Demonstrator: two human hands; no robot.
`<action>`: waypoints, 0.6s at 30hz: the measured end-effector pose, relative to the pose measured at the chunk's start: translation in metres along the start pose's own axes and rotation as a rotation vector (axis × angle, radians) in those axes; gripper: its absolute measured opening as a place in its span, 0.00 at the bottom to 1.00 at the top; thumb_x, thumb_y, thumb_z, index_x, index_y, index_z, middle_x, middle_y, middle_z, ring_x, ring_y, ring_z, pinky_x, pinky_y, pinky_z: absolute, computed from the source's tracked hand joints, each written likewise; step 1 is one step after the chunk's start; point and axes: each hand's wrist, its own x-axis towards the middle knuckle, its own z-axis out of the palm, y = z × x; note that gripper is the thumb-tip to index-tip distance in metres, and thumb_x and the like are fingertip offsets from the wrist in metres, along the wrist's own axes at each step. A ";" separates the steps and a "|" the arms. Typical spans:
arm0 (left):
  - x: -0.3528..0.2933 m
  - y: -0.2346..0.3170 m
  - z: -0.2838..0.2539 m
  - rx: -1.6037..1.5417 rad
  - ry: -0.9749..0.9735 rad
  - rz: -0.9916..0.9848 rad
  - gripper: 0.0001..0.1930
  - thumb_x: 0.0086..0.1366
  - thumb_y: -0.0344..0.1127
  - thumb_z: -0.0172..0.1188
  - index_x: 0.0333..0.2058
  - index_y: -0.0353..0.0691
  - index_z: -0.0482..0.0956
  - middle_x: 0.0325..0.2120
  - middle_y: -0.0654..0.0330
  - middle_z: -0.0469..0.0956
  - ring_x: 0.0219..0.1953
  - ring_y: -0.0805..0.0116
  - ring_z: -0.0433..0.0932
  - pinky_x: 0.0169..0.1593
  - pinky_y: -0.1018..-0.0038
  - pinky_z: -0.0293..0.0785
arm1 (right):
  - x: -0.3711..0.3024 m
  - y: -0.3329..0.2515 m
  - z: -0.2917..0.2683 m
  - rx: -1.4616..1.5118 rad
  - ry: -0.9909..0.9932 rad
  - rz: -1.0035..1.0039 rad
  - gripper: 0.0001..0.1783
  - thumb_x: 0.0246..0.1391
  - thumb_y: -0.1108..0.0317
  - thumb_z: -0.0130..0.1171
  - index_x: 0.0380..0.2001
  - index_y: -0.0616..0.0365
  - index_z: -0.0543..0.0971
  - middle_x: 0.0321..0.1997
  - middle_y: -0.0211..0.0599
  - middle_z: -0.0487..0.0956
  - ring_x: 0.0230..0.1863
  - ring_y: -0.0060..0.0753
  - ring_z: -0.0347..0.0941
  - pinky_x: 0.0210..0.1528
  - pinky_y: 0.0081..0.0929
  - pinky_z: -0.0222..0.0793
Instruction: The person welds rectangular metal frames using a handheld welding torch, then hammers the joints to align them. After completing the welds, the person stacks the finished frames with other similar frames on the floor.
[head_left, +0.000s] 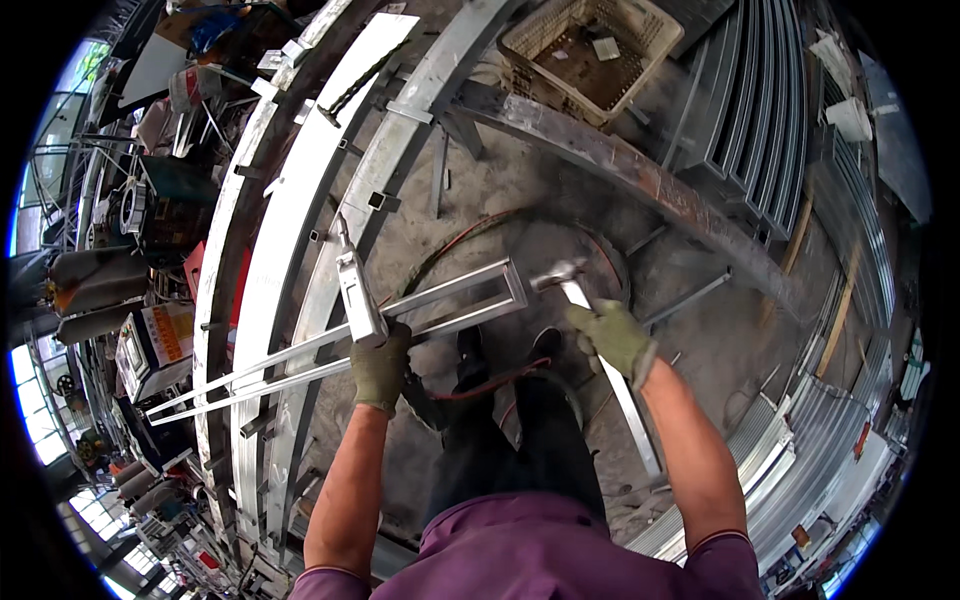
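Observation:
My left hand (380,372), in an olive work glove, is closed around the lower end of a silver-white welding gun (358,295). The gun's narrow nozzle points away from me, and a dark hose trails from beside the hand. Gloved alike, my right hand (615,340) grips a hammer (627,415) partway along its pale metal handle. The hammer's head (560,272) is just off the closed end of a long, narrow frame of square metal tube (460,292). That frame lies across the rails to my left, passing close by the left hand.
Long steel rails (345,240) run along the left, with a dark twisted bar (365,85) on a white strip. A rusty beam (640,165) crosses ahead. Beyond it stand a plastic crate (590,95) and stacked metal profiles (755,110). Hoses (475,228) loop over the floor.

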 end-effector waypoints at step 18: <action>-0.003 0.001 0.000 0.000 0.006 0.057 0.09 0.66 0.38 0.69 0.39 0.40 0.82 0.27 0.65 0.80 0.25 0.75 0.76 0.29 0.71 0.73 | 0.008 0.037 0.044 0.072 0.122 -0.089 0.20 0.71 0.53 0.63 0.37 0.62 0.77 0.18 0.32 0.75 0.14 0.29 0.71 0.14 0.32 0.67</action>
